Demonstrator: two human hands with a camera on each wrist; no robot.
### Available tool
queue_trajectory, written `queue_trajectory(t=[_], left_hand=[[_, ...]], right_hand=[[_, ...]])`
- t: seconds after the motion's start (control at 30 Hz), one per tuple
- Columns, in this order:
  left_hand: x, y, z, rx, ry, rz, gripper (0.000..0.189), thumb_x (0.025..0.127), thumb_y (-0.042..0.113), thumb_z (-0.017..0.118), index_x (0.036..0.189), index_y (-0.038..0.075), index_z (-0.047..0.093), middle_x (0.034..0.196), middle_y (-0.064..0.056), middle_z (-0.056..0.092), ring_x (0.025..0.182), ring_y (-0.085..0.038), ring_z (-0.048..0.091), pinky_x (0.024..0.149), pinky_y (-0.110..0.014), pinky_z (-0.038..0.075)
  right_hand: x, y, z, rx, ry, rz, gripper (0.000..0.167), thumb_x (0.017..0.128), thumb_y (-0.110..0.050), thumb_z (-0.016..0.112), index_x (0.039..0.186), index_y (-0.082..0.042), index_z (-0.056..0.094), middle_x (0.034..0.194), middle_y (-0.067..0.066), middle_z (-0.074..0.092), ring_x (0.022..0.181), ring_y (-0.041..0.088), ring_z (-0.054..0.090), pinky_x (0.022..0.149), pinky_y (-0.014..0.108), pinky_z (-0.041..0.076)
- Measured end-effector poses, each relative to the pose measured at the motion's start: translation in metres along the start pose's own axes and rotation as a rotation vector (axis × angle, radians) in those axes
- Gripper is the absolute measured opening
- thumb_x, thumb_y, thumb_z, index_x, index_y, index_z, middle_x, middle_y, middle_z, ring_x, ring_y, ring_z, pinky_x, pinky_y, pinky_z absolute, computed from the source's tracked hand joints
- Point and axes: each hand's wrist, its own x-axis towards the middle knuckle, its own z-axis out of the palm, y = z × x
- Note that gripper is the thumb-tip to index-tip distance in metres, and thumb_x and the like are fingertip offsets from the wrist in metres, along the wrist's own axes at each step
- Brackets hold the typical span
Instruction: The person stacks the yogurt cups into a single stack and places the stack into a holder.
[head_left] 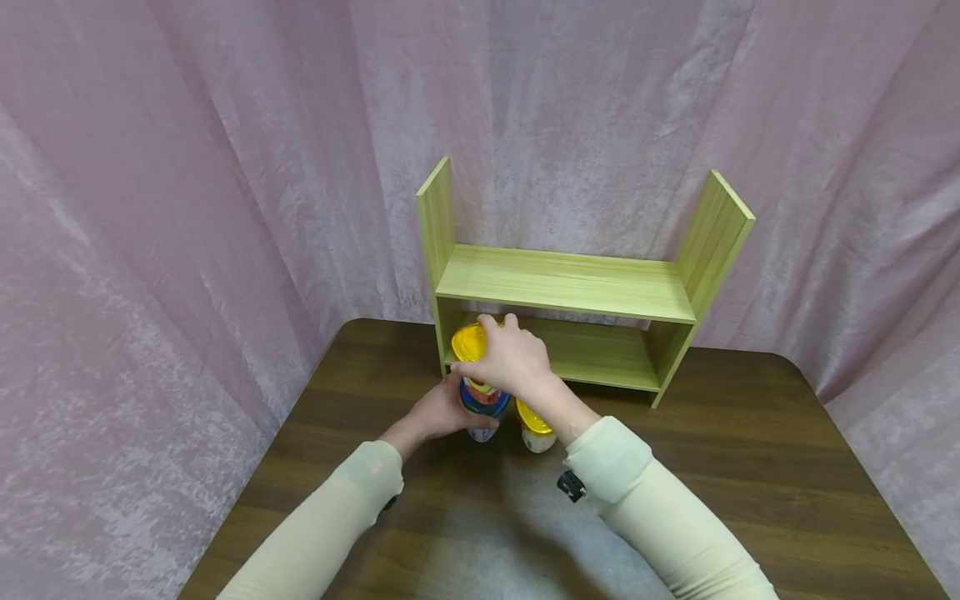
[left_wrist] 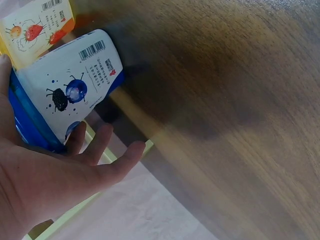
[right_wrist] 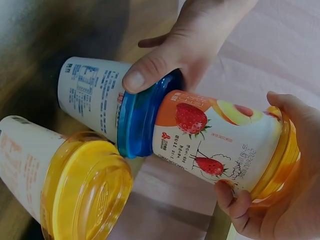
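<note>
A paper yogurt cup with a blue lid (right_wrist: 92, 95) stands on the table in front of the shelf, blueberries printed on its side. My left hand (head_left: 442, 410) holds it around the lid, thumb on the near side and fingers at the back. Above it is a strawberry-and-peach yogurt cup (right_wrist: 215, 140) with a yellow lid, its base against the blue lid. My right hand (head_left: 513, 360) grips this upper cup by the yellow lid from above. Just to the right, a second yellow-lidded cup (head_left: 537, 440) stands on the table, partly covered by my right forearm in the head view.
Behind the cups stands a light wooden two-tier shelf (head_left: 562, 282) with tall side panels. The brown wooden table (head_left: 750, 467) extends to both sides. A pink curtain (head_left: 247, 167) hangs behind the table.
</note>
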Motion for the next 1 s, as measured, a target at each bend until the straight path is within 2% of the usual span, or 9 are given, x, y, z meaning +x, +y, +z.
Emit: queue_trajectory(t=[0.23,0.47,0.73,1.0], left_hand=[[0.0,-0.002,0.0,0.032,0.004,-0.039,0.101,0.075,0.042,0.091,0.151,0.019,0.028,0.137,-0.001,0.053,0.121,-0.02,0.055,0.106,-0.042,0.045],[0.001,-0.001,0.0,0.015,0.006,-0.026,0.099,0.075,0.039,0.091,0.15,0.02,0.03,0.136,0.001,0.053,0.12,-0.019,0.055,0.106,-0.042,0.044],[0.0,-0.002,0.001,0.018,0.013,-0.029,0.1,0.075,0.039,0.091,0.15,0.021,0.029,0.134,0.002,0.054,0.119,-0.018,0.055,0.105,-0.041,0.045],[0.001,-0.002,0.0,0.009,0.005,0.01,0.096,0.075,0.039,0.091,0.148,0.022,0.032,0.133,0.004,0.053,0.119,-0.017,0.055,0.105,-0.04,0.045]], right_hand=[[-0.001,-0.005,0.003,0.005,0.0,0.001,0.092,0.081,-0.069,0.07,0.151,-0.016,0.045,0.122,0.019,0.054,0.086,0.033,0.063,0.067,0.044,0.057],[0.001,-0.005,0.005,-0.006,0.004,0.013,0.092,0.081,-0.07,0.069,0.15,-0.015,0.044,0.119,0.019,0.054,0.082,0.031,0.062,0.066,0.043,0.057],[-0.001,-0.006,0.007,-0.001,0.016,0.026,0.09,0.08,-0.069,0.07,0.148,-0.014,0.046,0.12,0.019,0.054,0.085,0.032,0.063,0.066,0.044,0.057],[-0.001,-0.012,0.011,-0.021,0.021,0.063,0.094,0.08,-0.071,0.069,0.151,-0.013,0.043,0.124,0.021,0.053,0.088,0.034,0.064,0.064,0.044,0.056]])
